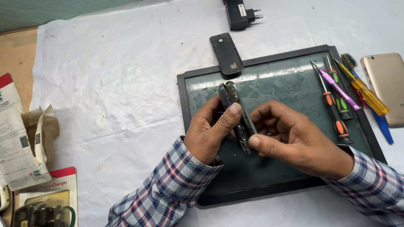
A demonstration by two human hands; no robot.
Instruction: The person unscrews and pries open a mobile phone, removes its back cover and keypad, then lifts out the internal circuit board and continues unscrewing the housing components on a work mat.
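Observation:
My left hand and my right hand together hold a small dark phone on its edge above a dark glass work mat. The left thumb presses on the phone's side, and the left fingers wrap behind it. My right thumb lies along the phone's lower end, with the right fingers curled at its far side. A gap shows between the phone's two halves at the top. Both sleeves are plaid.
A black back cover lies at the mat's top edge, with a black charger plug beyond it. Several screwdrivers and picks lie at the mat's right side, next to a gold phone. Charger packages sit at the left.

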